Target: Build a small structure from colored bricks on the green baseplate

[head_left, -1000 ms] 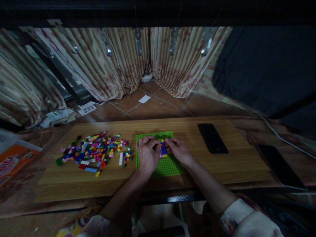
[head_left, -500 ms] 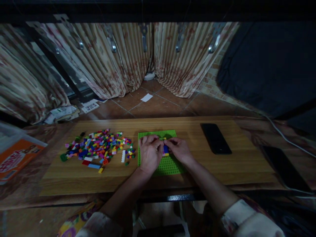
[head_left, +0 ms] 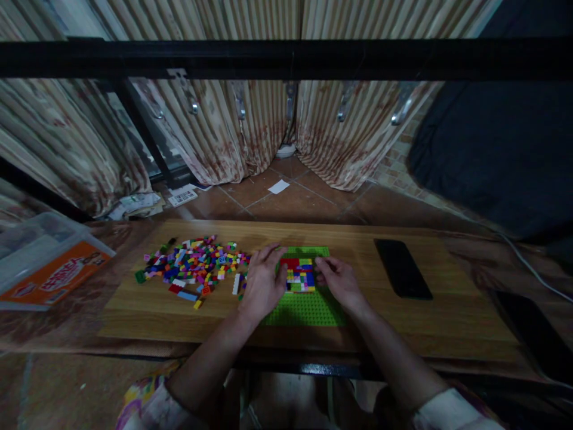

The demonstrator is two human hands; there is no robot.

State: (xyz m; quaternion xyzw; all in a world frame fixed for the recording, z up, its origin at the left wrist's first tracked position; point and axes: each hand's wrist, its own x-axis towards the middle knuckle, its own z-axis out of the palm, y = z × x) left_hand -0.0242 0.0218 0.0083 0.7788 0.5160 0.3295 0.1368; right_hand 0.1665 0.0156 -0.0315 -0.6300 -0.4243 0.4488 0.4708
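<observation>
Your left hand (head_left: 264, 283), loosely spread, and right hand (head_left: 342, 283), bunched, any pinched piece indiscernible, flank the brick patch (head_left: 299, 276) on the green baseplate (head_left: 308, 310), where uneven sideways pressure could work its edge loose.

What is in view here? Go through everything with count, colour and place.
loose bricks: many, mixed colours, table's left part
built bricks: one cluster, mixed colours, on the baseplate
baseplate: one, green, under the hands
table: one, wood-brown, centre
phone-like slabs: two, black, one on the table, one beyond its right edge
plastic box: one, clear with orange label, far left
papers: several, mostly white, floor
floor: tiled, reddish brown, beyond the table
curtains: several, striped beige, background
bar: one, black, across top
hooks: at least six, silvery, below bar
cable: one, white, right
sleeves: two, pale, bottom
left hand: one, bare, over baseplate's left
right hand: one, bare, right of built bricks
</observation>
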